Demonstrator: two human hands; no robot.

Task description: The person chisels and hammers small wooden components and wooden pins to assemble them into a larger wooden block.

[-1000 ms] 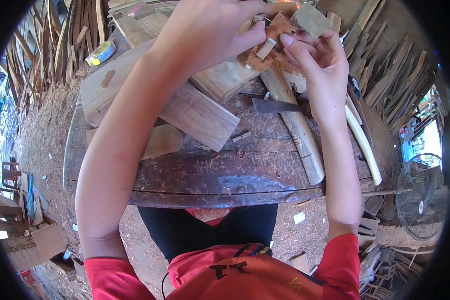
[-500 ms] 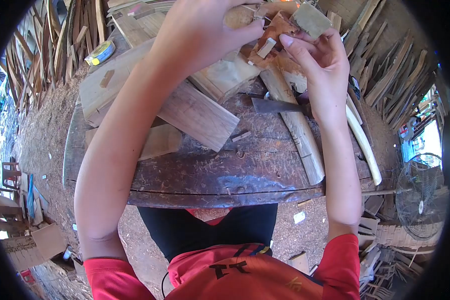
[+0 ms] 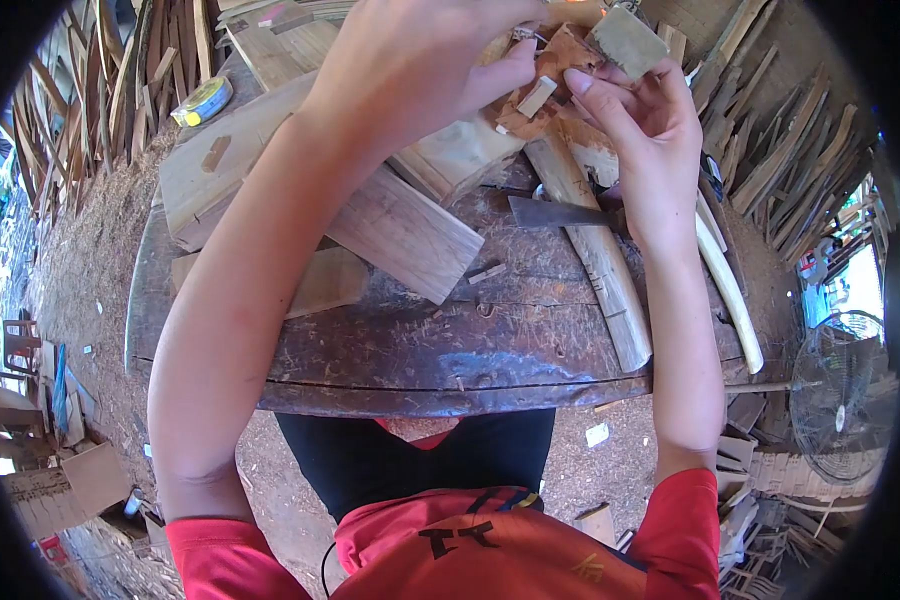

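At the top centre of the head view my left hand (image 3: 450, 55) is closed in a pinch over the reddish-brown material, and what its fingertips hold is too small to name. Facing it, my right hand (image 3: 645, 125) has its fingers curled round a flat greyish block (image 3: 629, 42). Between the hands lies reddish-brown crumpled material (image 3: 568, 62) with a small pale wood piece (image 3: 537, 96) on it. Below them a dark flat blade (image 3: 555, 213) crosses a long wooden stick (image 3: 605, 280) on the worn table (image 3: 410, 350).
Wooden boards (image 3: 410, 235) lie under and beside my left forearm. A tape measure (image 3: 202, 102) sits at the table's upper left. A pale curved stick (image 3: 725, 275) lies right of my right forearm. Wood strips lean at both sides, and a fan (image 3: 835, 400) stands at the right.
My left hand has shifted slightly to the right. My right hand and the greyish block have moved a little to the right and down.
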